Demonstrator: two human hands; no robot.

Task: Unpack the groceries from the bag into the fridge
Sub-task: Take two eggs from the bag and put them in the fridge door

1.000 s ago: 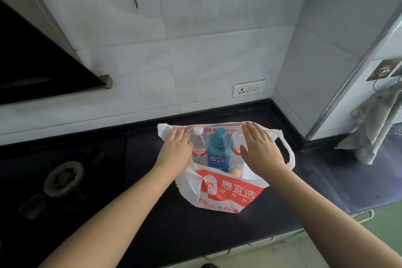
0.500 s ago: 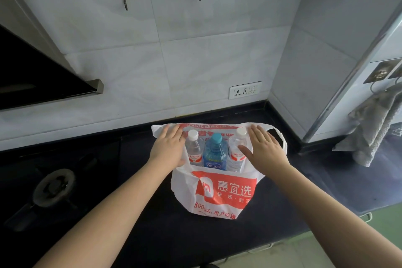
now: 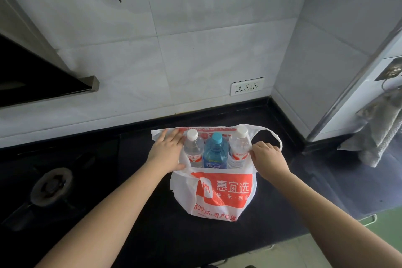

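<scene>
A white and orange plastic bag [image 3: 217, 193] stands on the black counter [image 3: 152, 224]. Three bottles stand upright in it: a clear one with a white cap [image 3: 193, 148] at the left, a blue one with a blue cap [image 3: 215, 154] in the middle, and a clear white-capped one [image 3: 239, 148] at the right. My left hand [image 3: 166, 154] lies on the bag's left rim with fingers spread, pressing it outward. Fingers curled, my right hand [image 3: 265, 158] grips the bag's right rim below its loop handle [image 3: 275, 137]. No fridge is in view.
A gas burner [image 3: 51, 186] sits in the counter at the left, under a dark range hood [image 3: 43, 78]. The tiled wall behind carries a socket [image 3: 247, 86] and hooks. A grey towel [image 3: 378, 135] hangs at the right. Green floor shows at the lower right.
The bag's mouth has been spread wider and the three bottles now stand upright and exposed. My right hand went from flat over the bag to curled on the right rim.
</scene>
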